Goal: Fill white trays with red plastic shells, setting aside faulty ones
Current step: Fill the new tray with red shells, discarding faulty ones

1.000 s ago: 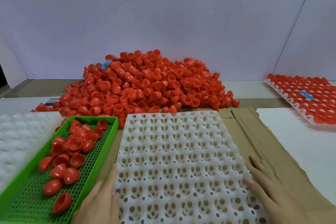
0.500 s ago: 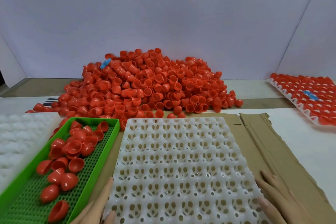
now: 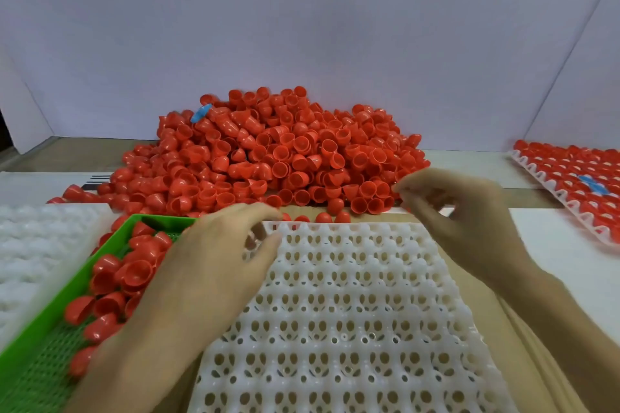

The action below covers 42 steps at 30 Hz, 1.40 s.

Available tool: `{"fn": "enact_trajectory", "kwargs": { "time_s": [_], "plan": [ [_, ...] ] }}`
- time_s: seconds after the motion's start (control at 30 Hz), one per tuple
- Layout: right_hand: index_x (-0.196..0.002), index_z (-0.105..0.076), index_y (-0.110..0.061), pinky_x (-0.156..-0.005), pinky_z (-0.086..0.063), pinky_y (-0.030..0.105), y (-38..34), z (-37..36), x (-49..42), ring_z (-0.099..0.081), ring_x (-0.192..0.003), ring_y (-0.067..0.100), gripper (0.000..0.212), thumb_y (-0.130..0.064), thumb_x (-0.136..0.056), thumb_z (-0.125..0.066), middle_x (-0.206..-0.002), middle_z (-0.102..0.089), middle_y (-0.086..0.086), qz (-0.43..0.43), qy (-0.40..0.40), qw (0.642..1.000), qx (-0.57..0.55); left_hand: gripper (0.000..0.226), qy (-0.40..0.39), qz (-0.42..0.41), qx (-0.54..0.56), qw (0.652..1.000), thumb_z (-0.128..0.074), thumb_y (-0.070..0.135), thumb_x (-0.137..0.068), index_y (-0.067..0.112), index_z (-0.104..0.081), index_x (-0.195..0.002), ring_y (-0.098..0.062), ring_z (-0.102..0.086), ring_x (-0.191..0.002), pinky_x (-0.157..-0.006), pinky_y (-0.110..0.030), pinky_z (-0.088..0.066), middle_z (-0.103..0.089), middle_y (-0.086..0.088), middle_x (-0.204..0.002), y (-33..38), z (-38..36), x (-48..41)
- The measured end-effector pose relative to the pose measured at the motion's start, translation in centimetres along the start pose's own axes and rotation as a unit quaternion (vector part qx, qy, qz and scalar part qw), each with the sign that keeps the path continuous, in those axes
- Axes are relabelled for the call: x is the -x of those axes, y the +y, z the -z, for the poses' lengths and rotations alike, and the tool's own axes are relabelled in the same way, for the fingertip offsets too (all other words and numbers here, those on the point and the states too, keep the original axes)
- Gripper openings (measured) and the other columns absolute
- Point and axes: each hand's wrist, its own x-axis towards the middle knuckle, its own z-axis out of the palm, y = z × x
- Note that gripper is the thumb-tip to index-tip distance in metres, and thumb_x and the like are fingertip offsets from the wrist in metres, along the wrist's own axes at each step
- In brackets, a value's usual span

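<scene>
The white tray [image 3: 352,295] lay near and central on a sheet of cardboard [image 3: 510,352], all its visible pockets unfilled. Beyond its far edge sat the big pile of red shells [image 3: 268,157], a few strays touching the tray's rim and a blue scrap [image 3: 200,112] near the pile's top left. The left hand [image 3: 214,255] hovered over the tray's far-left corner, fingers relaxed and loosely curled, gripping nothing. The right hand [image 3: 459,211] hung above the far-right corner just beside the pile, blurred, fingers likewise loosely bent and holding nothing. To the left, a green tray [image 3: 37,375] held loose shells [image 3: 134,271], with more white trays [image 3: 40,251] beyond it. Far right on the counter [image 3: 536,231] rested a filled tray [image 3: 577,184].
</scene>
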Motion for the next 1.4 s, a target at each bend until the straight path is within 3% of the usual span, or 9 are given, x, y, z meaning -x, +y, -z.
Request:
{"fn": "enact_trajectory", "kwargs": {
  "time_s": [0.13, 0.3, 0.6, 0.77, 0.9, 1.03, 1.13, 1.23, 1.4],
  "plan": [
    [-0.096, -0.077, -0.019, -0.076, -0.058, 0.025, 2.9, -6.1, -5.3, -0.064, -0.078, -0.001, 0.01, -0.014, -0.092, -0.07, -0.087, -0.071, -0.012, -0.043, -0.112, 0.991, 0.067, 0.028, -0.054, -0.022, -0.05, 0.997, -0.059, 0.033, -0.099, 0.031, -0.066, -0.126, -0.011, -0.063, -0.109, -0.091, -0.035, -0.054, -0.066, 0.012, -0.12, 0.2, -6.4, -7.9],
    [-0.091, -0.076, -0.018, -0.079, -0.059, 0.04, 5.4, -10.9, -5.8, -0.067, -0.081, 0.014, 0.007, -0.021, -0.09, -0.07, -0.088, -0.073, -0.004, -0.121, -0.237, 0.957, 0.117, 0.022, -0.096, 0.002, -0.065, 0.993, -0.056, 0.03, -0.099, 0.03, -0.072, -0.115, -0.015, -0.067, -0.095, -0.078, -0.032, -0.049, -0.07, 0.009, -0.109, -2.0, -11.9, -11.2],
    [-0.098, -0.079, -0.019, -0.058, -0.04, 0.009, 6.7, -11.7, -5.3, -0.058, -0.067, 0.0, 0.014, -0.022, -0.093, -0.066, -0.081, -0.068, -0.012, -0.121, -0.271, 0.953, 0.064, 0.026, -0.122, -0.003, -0.044, 0.991, -0.047, 0.035, -0.103, 0.029, -0.071, -0.109, -0.012, -0.058, -0.096, -0.089, -0.034, -0.044, -0.058, 0.011, -0.102, -3.0, -12.6, -11.3],
    [-0.11, -0.076, -0.021, -0.078, -0.055, 0.027, 6.8, -11.5, -5.4, -0.064, -0.085, 0.006, 0.022, -0.018, -0.098, -0.059, -0.1, -0.073, -0.007, -0.108, -0.277, 0.952, 0.078, 0.025, -0.161, -0.004, -0.026, 0.987, -0.051, 0.039, -0.102, 0.03, -0.069, -0.115, -0.013, -0.056, -0.106, -0.1, -0.04, -0.042, -0.054, 0.01, -0.103, -3.3, -12.2, -11.4],
    [-0.112, -0.075, -0.021, -0.078, -0.055, 0.03, 6.7, -10.3, -5.8, -0.063, -0.082, 0.008, 0.026, -0.016, -0.101, -0.052, -0.099, -0.072, -0.008, -0.095, -0.235, 0.962, 0.099, 0.024, -0.161, 0.005, -0.026, 0.987, -0.051, 0.035, -0.101, 0.03, -0.069, -0.117, -0.015, -0.053, -0.112, -0.104, -0.041, -0.039, -0.055, 0.008, -0.109, -2.8, -12.6, -11.3],
    [-0.114, -0.074, -0.018, -0.075, -0.061, 0.036, 6.0, -8.5, -6.5, -0.073, -0.075, 0.016, 0.028, -0.009, -0.103, -0.05, -0.088, -0.074, -0.004, -0.132, -0.178, 0.973, -0.069, 0.024, -0.142, 0.012, -0.019, 0.99, -0.051, 0.028, -0.101, 0.031, -0.068, -0.117, -0.017, -0.052, -0.118, -0.104, -0.041, -0.035, -0.06, 0.007, -0.116, -1.1, -13.3, -11.3],
    [-0.112, -0.073, -0.019, -0.073, -0.062, 0.03, 4.7, -7.6, -6.2, -0.075, -0.079, 0.018, 0.028, -0.006, -0.104, -0.05, -0.089, -0.075, 0.0, -0.15, -0.155, 0.953, -0.212, 0.021, -0.05, 0.024, 0.07, 0.996, -0.053, 0.028, -0.102, 0.029, -0.068, -0.117, -0.012, -0.059, -0.108, -0.099, -0.037, -0.044, -0.065, 0.008, -0.11, 0.3, -12.3, -11.3],
    [-0.113, -0.072, -0.021, -0.077, -0.061, 0.028, 3.2, -7.5, -5.6, -0.075, -0.087, 0.016, 0.027, -0.004, -0.102, -0.054, -0.105, -0.072, 0.002, -0.115, -0.06, 0.956, -0.264, 0.02, 0.002, 0.099, 0.297, 0.95, -0.049, 0.033, -0.104, 0.029, -0.068, -0.102, -0.008, -0.069, -0.076, -0.073, -0.026, -0.055, -0.071, 0.007, -0.09, 1.2, -9.2, -11.3],
    [-0.117, -0.073, -0.015, -0.088, -0.056, 0.024, 1.2, -8.0, -4.1, -0.062, -0.111, 0.016, 0.038, 0.009, -0.092, -0.061, -0.114, -0.061, -0.001, 0.027, -0.016, 0.977, -0.209, 0.03, -0.187, 0.147, 0.608, 0.757, -0.052, 0.03, -0.104, 0.011, -0.076, -0.107, -0.017, -0.072, -0.078, -0.071, -0.026, -0.058, -0.074, -0.008, -0.096, 1.3, -6.6, -8.9]
  ]
}}
